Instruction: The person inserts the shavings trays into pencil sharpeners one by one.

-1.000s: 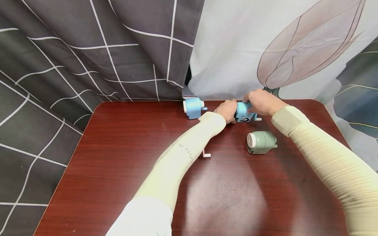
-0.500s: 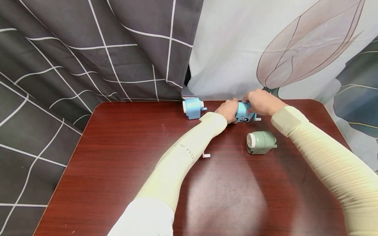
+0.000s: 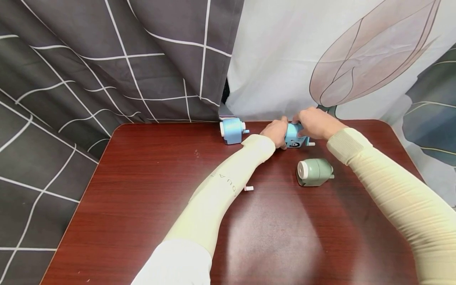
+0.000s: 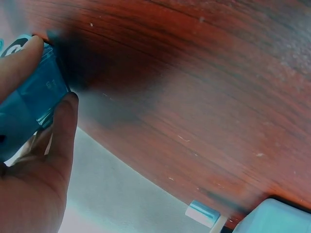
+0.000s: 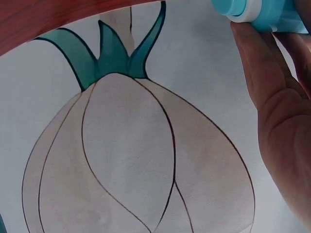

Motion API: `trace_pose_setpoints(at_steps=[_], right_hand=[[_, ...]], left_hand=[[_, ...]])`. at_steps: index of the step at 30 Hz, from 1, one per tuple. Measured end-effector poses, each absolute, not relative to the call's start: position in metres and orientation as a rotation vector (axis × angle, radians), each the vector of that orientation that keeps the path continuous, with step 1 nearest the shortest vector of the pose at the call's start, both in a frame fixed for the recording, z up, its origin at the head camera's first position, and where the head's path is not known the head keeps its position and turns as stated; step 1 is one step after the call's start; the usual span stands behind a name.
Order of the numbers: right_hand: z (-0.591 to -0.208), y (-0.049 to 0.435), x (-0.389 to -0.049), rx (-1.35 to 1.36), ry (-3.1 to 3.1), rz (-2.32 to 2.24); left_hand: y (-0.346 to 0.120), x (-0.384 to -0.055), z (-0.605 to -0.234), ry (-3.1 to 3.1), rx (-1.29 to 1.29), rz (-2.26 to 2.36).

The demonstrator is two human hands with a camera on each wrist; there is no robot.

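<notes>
Near the far edge of the table, a light blue pencil sharpener [image 3: 293,136] with a panda-like print and a crank faces forward. My left hand [image 3: 274,132] grips its left side; the left wrist view shows the thumb on the printed face and the fingers [image 4: 64,121] round the other side. From the right, my right hand [image 3: 315,122] holds the same sharpener, its fingers over the top and thumb in front. In the right wrist view the fingers [image 5: 265,73] lie against the turquoise body [image 5: 284,17], which is partly cut off by the frame.
A second blue sharpener [image 3: 232,131] stands left of the hands, by the back edge. A green sharpener [image 3: 315,172] sits in front of the right hand. Under the left forearm a white crank knob [image 3: 248,188] sticks out; the rest is hidden. Curtains [image 3: 278,59] hang behind the table.
The left forearm has shifted slightly right and covers more of the pink crank beneath it. Both hands stay on the light blue sharpener, which shows hardly any movement.
</notes>
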State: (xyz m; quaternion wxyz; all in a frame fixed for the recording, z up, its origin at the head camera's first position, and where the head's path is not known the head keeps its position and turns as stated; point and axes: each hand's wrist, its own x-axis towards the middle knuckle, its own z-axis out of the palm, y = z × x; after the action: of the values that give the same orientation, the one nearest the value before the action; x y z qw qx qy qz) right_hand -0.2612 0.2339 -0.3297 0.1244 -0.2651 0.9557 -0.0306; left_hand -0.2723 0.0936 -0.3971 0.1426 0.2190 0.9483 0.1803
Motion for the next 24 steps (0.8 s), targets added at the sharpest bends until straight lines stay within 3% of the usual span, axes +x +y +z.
trace_pose_setpoints(at_steps=[24], right_hand=[[-0.3292,0.2326,-0.2594,-0.750,2.786,-0.095]], left_hand=[[0.0946,-0.2723,-0.3981,2.725,0.621,0.554]])
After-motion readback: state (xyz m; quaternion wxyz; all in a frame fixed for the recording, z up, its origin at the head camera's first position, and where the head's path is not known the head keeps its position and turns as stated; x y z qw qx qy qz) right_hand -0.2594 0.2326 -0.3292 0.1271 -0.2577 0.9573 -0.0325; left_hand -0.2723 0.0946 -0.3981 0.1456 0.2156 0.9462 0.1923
